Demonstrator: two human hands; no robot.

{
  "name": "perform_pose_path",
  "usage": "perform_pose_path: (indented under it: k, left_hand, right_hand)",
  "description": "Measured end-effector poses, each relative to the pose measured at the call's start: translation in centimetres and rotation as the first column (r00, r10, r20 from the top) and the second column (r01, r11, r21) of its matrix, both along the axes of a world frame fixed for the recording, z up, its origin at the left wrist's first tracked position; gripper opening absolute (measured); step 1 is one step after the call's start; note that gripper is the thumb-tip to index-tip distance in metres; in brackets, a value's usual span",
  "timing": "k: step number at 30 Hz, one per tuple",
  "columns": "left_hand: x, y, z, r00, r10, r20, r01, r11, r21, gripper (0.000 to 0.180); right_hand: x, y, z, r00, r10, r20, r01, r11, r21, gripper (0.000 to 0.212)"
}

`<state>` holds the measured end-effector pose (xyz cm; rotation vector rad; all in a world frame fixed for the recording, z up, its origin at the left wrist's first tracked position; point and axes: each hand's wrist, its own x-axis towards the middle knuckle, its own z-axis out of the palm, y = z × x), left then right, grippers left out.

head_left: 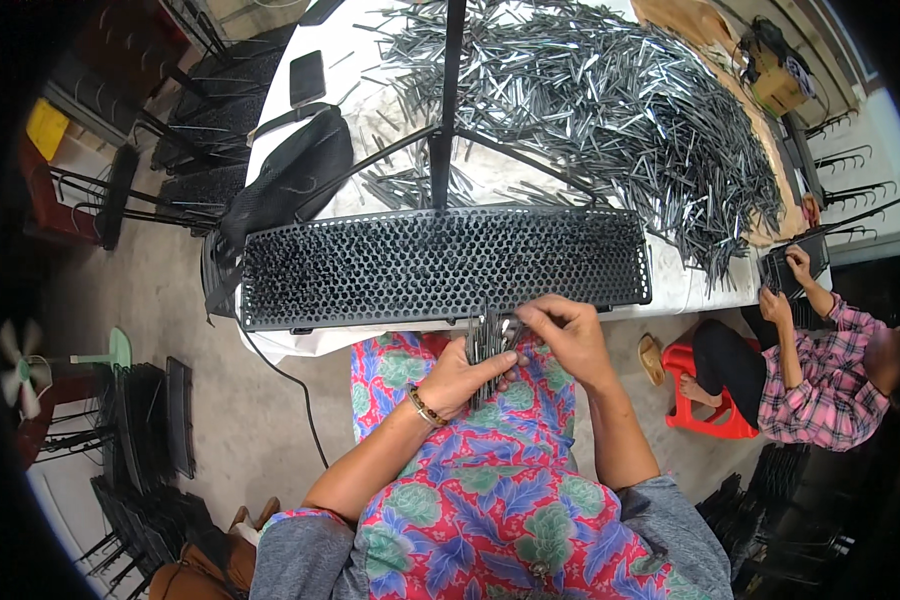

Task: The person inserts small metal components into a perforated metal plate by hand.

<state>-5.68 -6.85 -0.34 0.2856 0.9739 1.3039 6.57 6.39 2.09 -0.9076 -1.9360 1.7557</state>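
My left hand is closed round a bundle of thin dark strips, held upright in front of my lap. The strips' upper ends fan out a little above the thumb. Beside these ends is my right hand, thumb and forefinger pinched together; whatever sits between its fingertips is too small to make out. Just beyond both hands stands a long black panel full of round holes, along the table's near edge. Many holes at its left look filled with dark ends.
A big heap of loose dark strips covers much of the white table. Behind the panel rises a black post with slanting braces. A phone and a black mesh bag lie left. Another person sits at right.
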Motion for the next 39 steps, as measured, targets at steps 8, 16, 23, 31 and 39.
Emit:
perform_pose_path:
  k: [8,16,23,31,39]
  left_hand:
    - [0.4,0.3,-0.5,1.0,0.019,0.007,-0.019,0.999,-0.037,0.029]
    - [0.9,0.1,-0.5,1.0,0.016,0.021,-0.015,1.0,-0.026,0.031]
    - [0.9,0.0,-1.0,1.0,0.015,0.018,-0.014,0.999,-0.046,0.03]
    - [1.0,0.0,-0.8,0.999,0.016,0.044,-0.013,0.998,-0.056,0.032]
    - [1.0,0.0,-0.2,0.999,-0.028,-0.022,0.027,0.999,-0.027,0.031]
  right_hand:
    - [-0.6,2.4,1.7,0.967,-0.242,-0.084,0.254,0.949,0.187,0.016]
    - [-1.1,4.4,-0.3,0.993,-0.049,-0.105,0.112,0.638,0.762,0.015]
    - [-0.9,4.6,0.3,0.995,0.103,0.001,-0.06,0.568,0.821,0.019]
    - [-0.9,3.8,-0.5,0.994,0.093,0.05,-0.09,0.501,0.861,0.022]
    - [-0.9,2.8,-0.9,0.999,-0.033,0.037,-0.012,0.565,0.825,0.022]
